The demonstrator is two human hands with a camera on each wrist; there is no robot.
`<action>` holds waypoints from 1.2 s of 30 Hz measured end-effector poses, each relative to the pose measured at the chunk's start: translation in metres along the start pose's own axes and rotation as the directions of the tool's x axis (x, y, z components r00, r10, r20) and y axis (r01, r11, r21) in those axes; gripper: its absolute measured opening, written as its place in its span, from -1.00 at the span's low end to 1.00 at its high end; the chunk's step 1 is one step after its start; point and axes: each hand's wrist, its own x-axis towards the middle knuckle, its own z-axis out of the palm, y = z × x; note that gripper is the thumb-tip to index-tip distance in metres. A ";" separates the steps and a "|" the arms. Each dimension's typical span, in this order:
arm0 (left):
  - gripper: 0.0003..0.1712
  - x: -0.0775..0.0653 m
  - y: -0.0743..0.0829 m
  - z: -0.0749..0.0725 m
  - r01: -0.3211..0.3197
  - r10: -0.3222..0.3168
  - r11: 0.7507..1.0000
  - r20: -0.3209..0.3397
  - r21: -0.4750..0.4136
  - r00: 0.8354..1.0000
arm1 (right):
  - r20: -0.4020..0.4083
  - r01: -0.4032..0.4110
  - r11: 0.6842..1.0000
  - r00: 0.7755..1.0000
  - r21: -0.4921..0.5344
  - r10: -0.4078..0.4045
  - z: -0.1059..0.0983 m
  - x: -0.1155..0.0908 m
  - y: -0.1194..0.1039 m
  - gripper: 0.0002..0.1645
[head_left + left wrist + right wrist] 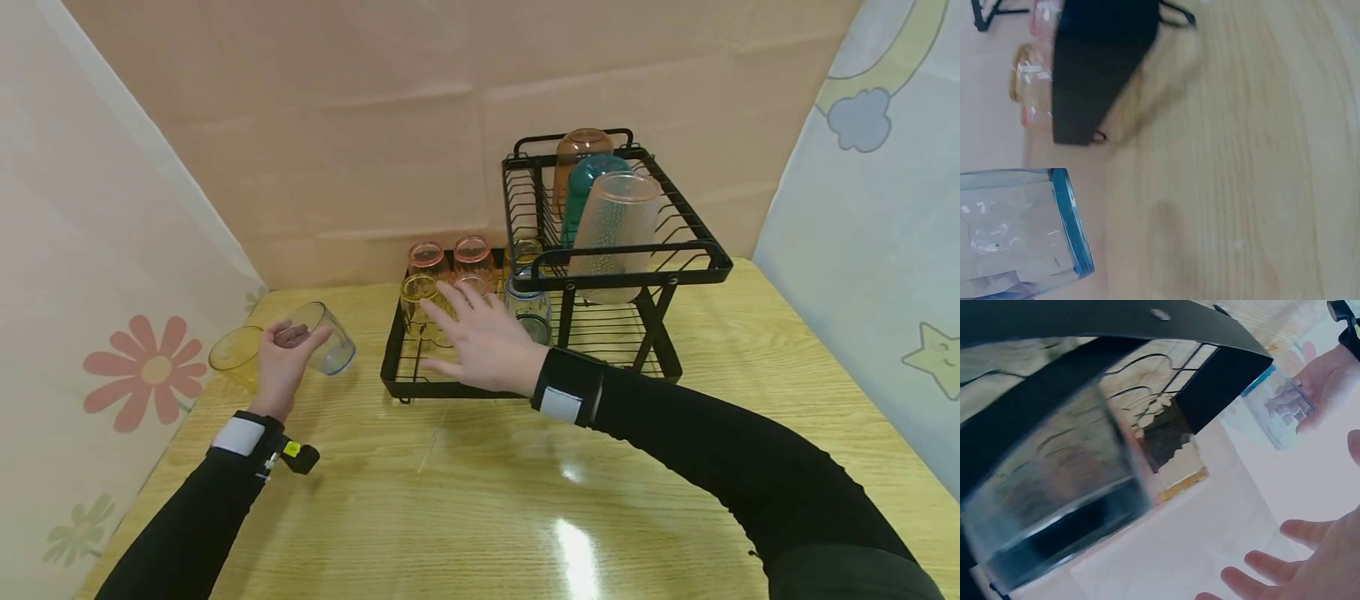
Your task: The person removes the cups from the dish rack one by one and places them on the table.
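Observation:
My left hand grips a clear drinking glass, tilted above the table at the left; its blue-tinted end points away from the palm. That same glass fills the lower left of the left wrist view. Just behind the left hand stands a yellow glass, partly hidden by it. Fingers spread, my right hand hovers over the lower tier of a black dish rack and holds nothing. Beneath and around it are an upside-down yellow glass, pink glasses and a bluish clear glass.
On the rack's raised upper tier stand an orange glass, a teal glass and a tall clear pinkish glass. Crossed legs support that tier at the right. The wooden table stretches in front of the rack.

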 end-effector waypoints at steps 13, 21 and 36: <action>0.16 0.011 -0.019 -0.014 -0.010 0.013 0.996 -0.037 0.088 0.999 | 0.043 -0.065 0.996 0.997 -0.069 0.068 0.002 -0.015 0.020 0.02; 0.18 0.013 -0.029 -0.015 -0.055 0.061 0.987 -0.038 0.150 0.997 | 0.078 -0.134 0.978 0.986 -0.162 0.148 0.003 -0.023 0.025 0.05; 0.26 0.014 -0.028 -0.021 -0.035 0.017 0.928 0.051 0.371 0.999 | -0.123 -0.221 0.913 0.974 -0.342 0.189 0.009 -0.032 0.020 0.04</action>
